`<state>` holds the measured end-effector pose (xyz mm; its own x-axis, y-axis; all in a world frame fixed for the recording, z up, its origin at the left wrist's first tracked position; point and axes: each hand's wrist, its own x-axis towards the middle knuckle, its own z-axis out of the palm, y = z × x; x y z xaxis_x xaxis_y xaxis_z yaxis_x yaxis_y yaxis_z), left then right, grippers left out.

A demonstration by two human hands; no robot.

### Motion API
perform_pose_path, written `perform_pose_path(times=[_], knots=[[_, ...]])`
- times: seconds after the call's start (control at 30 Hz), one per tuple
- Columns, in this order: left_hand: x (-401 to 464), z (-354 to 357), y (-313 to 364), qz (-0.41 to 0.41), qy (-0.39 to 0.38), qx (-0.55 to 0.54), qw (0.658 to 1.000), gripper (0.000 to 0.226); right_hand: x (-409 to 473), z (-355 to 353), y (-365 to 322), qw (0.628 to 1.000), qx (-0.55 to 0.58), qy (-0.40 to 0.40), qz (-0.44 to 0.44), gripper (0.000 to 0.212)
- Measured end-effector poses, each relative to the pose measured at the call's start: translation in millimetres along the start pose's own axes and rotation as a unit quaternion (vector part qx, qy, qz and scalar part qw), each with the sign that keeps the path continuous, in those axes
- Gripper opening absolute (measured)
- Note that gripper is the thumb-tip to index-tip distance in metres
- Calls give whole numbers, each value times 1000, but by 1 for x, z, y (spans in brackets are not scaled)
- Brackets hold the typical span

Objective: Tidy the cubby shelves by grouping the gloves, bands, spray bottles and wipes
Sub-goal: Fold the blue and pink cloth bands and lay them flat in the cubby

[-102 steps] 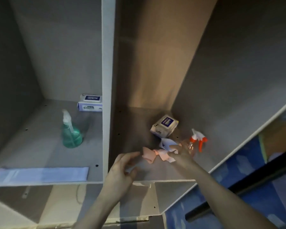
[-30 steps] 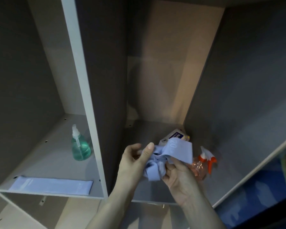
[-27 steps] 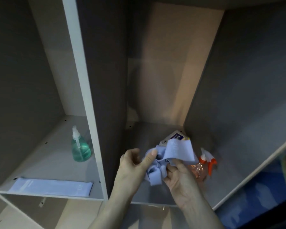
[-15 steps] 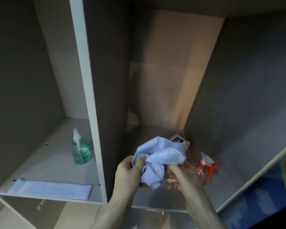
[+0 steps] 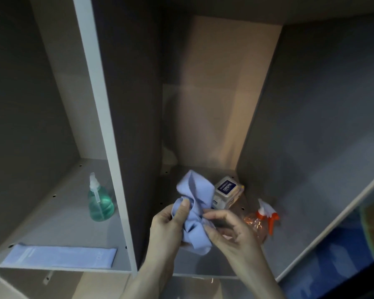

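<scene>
A crumpled light-blue band [image 5: 195, 210] hangs bunched between both hands in front of the right cubby. My left hand [image 5: 167, 227] pinches its upper left fold with thumb and fingers. My right hand [image 5: 226, 229] grips its lower right side. Behind them a wipes pack [image 5: 227, 192] with a dark blue label lies on the right cubby floor. A clear spray bottle [image 5: 261, 223] with an orange and white trigger lies on its side to the right. In the left cubby a green spray bottle [image 5: 99, 201] stands upright, and a flat blue band [image 5: 61, 256] lies along the front edge.
A white vertical divider [image 5: 104, 137] separates the two cubbies. The right cubby's side wall [image 5: 311, 126] slants close to the orange-trigger bottle. A blue surface [image 5: 333, 272] shows at the lower right outside the shelf.
My hands picked up the blue band from the right cubby floor and keep turning and bunching it. In the last half second the band's top fold rose, uncovering the wipes pack.
</scene>
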<state>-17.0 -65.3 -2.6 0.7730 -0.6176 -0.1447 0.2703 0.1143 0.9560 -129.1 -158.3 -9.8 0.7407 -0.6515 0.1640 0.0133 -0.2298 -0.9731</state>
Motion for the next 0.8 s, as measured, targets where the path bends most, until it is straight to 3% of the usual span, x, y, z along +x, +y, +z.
perform_pose_path(times=[0.13, 0.23, 0.37, 0.5, 0.63, 0.7, 0.8], knots=[[1, 0, 0, -18, -11, -38, 999, 34, 3, -4, 3, 996, -73, -8, -48, 29], [1, 0, 0, -20, -9, -79, 997, 41, 3, -5, 7, 987, -117, 43, -98, 25], [5, -3, 6, -33, -9, -172, 985, 43, -3, -3, 17, 991, -52, 96, -75, 36], [6, -1, 10, -32, -44, -201, 978, 38, -9, 8, 10, 977, -48, 151, -141, 38], [3, -2, 19, 9, -134, -145, 980, 34, -10, 6, -3, 996, 42, 59, -50, 12], [2, -2, 22, 40, -185, -95, 977, 36, -7, 2, -5, 995, 88, 50, 3, 20], [-2, 2, 22, 86, -186, -26, 978, 36, -2, 5, -6, 989, 121, 77, 42, 3]])
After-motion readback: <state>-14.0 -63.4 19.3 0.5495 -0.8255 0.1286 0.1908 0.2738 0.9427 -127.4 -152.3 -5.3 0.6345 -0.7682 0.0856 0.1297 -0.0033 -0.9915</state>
